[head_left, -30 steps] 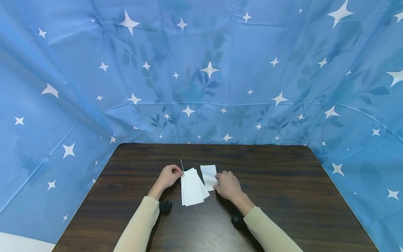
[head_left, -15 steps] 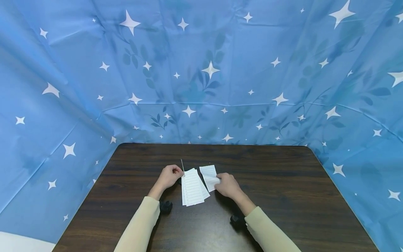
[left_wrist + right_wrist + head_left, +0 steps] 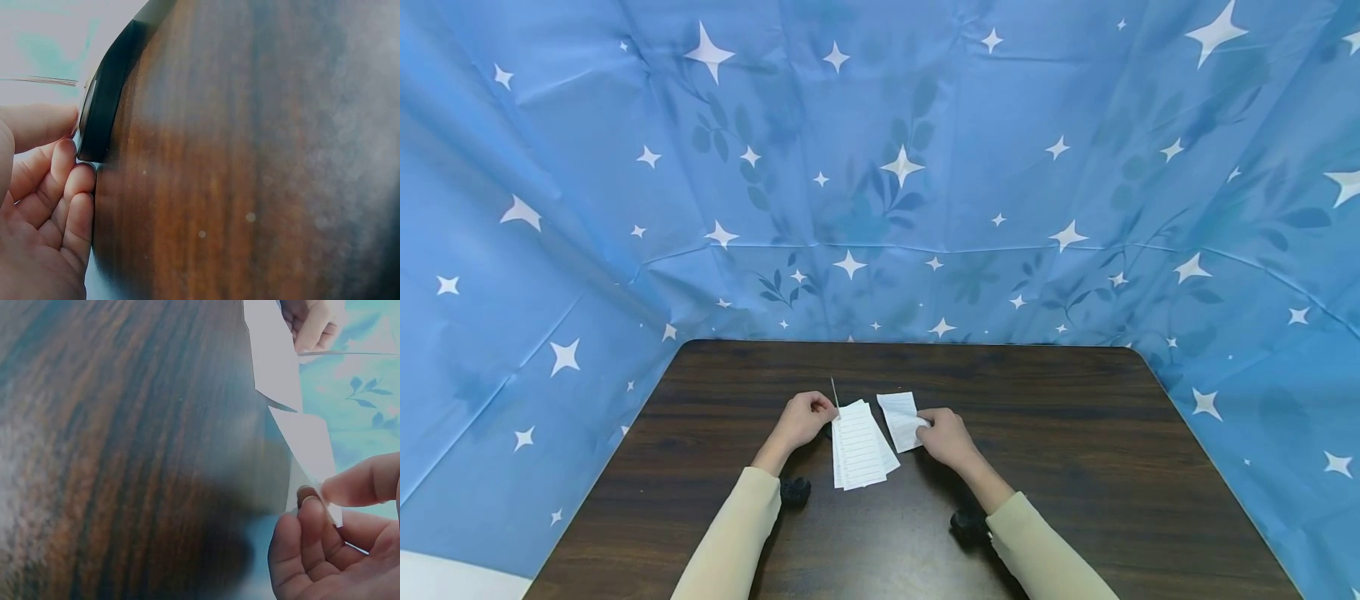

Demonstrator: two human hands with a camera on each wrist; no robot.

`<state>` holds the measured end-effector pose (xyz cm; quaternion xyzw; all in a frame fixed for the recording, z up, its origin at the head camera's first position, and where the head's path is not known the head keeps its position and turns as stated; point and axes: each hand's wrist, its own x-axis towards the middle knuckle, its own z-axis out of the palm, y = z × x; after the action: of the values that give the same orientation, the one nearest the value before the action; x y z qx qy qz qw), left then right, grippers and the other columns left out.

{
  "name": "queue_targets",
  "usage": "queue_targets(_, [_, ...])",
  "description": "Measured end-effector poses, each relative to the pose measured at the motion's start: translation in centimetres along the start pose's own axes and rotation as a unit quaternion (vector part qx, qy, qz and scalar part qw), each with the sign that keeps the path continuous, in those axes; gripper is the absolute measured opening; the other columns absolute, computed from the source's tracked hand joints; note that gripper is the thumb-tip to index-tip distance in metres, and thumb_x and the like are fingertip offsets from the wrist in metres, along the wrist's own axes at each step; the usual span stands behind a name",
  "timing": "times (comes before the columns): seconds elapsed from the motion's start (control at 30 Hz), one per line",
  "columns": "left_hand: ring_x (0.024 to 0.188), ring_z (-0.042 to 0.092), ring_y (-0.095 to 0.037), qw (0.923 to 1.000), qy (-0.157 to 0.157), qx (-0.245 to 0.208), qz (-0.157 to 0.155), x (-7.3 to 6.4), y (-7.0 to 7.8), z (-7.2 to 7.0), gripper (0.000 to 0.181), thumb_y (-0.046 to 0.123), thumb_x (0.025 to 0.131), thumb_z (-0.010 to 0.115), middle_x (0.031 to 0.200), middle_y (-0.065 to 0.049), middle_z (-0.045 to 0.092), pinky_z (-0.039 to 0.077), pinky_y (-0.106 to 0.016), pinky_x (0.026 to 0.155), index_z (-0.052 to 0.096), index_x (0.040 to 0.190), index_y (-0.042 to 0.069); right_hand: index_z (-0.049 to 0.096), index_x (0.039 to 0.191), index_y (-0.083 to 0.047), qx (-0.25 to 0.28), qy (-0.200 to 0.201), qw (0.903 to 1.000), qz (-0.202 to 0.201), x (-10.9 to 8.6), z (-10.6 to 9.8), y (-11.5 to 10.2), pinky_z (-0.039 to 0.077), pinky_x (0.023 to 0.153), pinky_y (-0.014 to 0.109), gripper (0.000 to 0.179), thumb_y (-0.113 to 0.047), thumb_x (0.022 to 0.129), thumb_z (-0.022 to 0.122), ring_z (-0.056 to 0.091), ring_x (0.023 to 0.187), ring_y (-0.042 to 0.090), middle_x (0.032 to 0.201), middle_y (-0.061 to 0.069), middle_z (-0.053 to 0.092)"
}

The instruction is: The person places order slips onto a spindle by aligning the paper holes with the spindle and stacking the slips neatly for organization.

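Observation:
On the dark table lies a fanned stack of lined white paper cards [image 3: 859, 450]. My left hand [image 3: 805, 419] is at the stack's upper left corner, and its thumb and forefinger pinch a thin straight rod [image 3: 834, 396] that sticks up past the corner. In the left wrist view that rod [image 3: 44, 80] shows as a thin line beyond the thumb. To the right of the stack is a separate lined paper card [image 3: 898, 412]. My right hand [image 3: 948, 437] pinches this card's right edge between thumb and fingers; the card [image 3: 309, 437] is bent in the right wrist view.
The wood-grain table [image 3: 1075, 467] reaches back to a blue curtain [image 3: 970, 167] with white stars. A dark wrist camera [image 3: 794, 492] is under the left wrist, another dark camera [image 3: 967, 527] under the right.
My right hand has shifted slightly right, its thumb and fingers now together on the card's edge, and the card has moved a little with it. The left hand has stayed in place.

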<state>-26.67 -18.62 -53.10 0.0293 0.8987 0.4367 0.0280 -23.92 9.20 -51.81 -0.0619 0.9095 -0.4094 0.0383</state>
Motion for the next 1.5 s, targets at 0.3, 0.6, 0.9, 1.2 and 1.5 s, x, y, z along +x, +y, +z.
queue_targets(0.3, [0.069, 0.051, -0.019, 1.0, 0.001, -0.005, -0.001, -0.1, 0.1, 0.0, 0.009, 0.014, 0.098, 0.068, 0.081, -0.003, 0.061, 0.042, -0.033, 0.063, 0.07, 0.092, 0.007, 0.068, 0.125, 0.006, 0.057, 0.004, 0.9984, 0.004, 0.0, 0.0, 0.5, 0.039, 0.058, 0.032, 0.045, 0.0, 0.082, 0.057, 0.049, 0.064, 0.017, 0.087, 0.009, 0.067])
queue_targets(0.6, [0.07, 0.052, -0.019, 1.0, 0.001, -0.001, -0.004, -0.2, 0.1, 0.0, 0.01, 0.015, 0.098, 0.068, 0.082, -0.003, 0.062, 0.043, -0.034, 0.063, 0.071, 0.093, 0.007, 0.065, 0.128, 0.005, 0.098, -0.008, 0.9952, -0.006, -0.2, -0.2, 0.6, 0.045, 0.054, 0.032, 0.047, 0.003, 0.082, 0.06, 0.055, 0.057, 0.015, 0.081, 0.007, 0.056])
queue_targets(0.9, [0.069, 0.052, -0.019, 1.0, -0.003, -0.001, -0.004, -0.2, 0.1, 0.0, 0.01, 0.016, 0.098, 0.068, 0.081, -0.002, 0.062, 0.042, -0.033, 0.062, 0.071, 0.093, 0.008, 0.067, 0.124, 0.005, 0.106, -0.007, 0.9942, 0.012, -0.4, -0.2, 0.5, 0.047, 0.055, 0.031, 0.045, 0.004, 0.079, 0.059, 0.057, 0.058, 0.016, 0.086, 0.008, 0.062])
queue_targets(1.2, [0.07, 0.052, -0.018, 1.0, 0.0, 0.003, -0.005, -0.2, 0.1, 0.0, 0.01, 0.016, 0.097, 0.069, 0.081, -0.002, 0.061, 0.042, -0.033, 0.063, 0.071, 0.092, 0.008, 0.066, 0.127, 0.005, 0.141, -0.007, 0.9897, 0.022, -0.5, -0.3, 0.7, 0.041, 0.05, 0.03, 0.049, 0.004, 0.079, 0.057, 0.052, 0.051, 0.015, 0.064, 0.005, 0.061])
queue_targets(1.5, [0.069, 0.052, -0.019, 1.0, -0.004, 0.002, 0.004, 0.0, 0.1, -0.1, 0.01, 0.015, 0.097, 0.068, 0.081, -0.003, 0.062, 0.042, -0.033, 0.063, 0.071, 0.092, 0.006, 0.065, 0.129, 0.003, 0.183, 0.003, 0.9831, -0.001, -0.7, -0.9, 0.2, 0.034, 0.049, 0.029, 0.048, 0.003, 0.082, 0.057, 0.046, 0.049, 0.015, 0.056, 0.004, 0.058])
